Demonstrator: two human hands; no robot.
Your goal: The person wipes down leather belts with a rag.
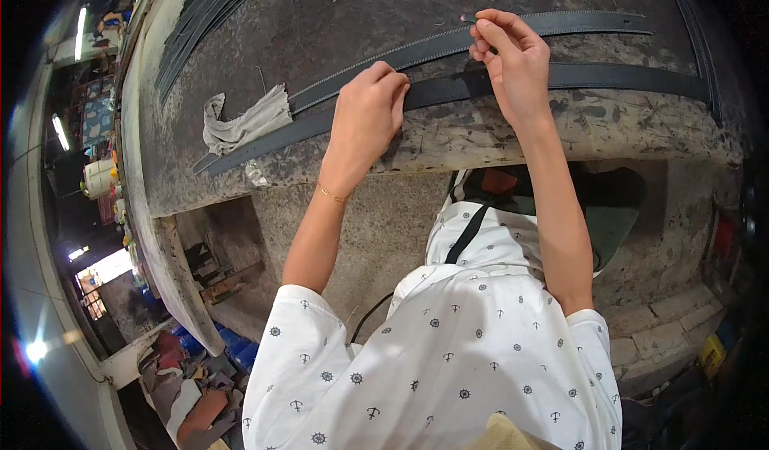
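Two long dark leather straps lie side by side across the worktable. The far strap [593, 24] has pale stitching along its edge, and the near strap [625, 77] is plain and smooth. My left hand [368, 109] is closed over the straps, thumb and fingers together; whatever they pinch is hidden. Raised above the far strap, my right hand [513, 61] pinches a small thin dark piece with a pinkish tip [465, 19], too small to name. A crumpled grey cloth [248, 121] lies left of my left hand, against the far strap's end.
A bundle of dark straps [200, 25] lies at the table's far left, and another strap [695, 41] runs along the right. The worn, stained table edge [448, 149] is close to my body. Leather scraps [192, 394] are heaped at lower left.
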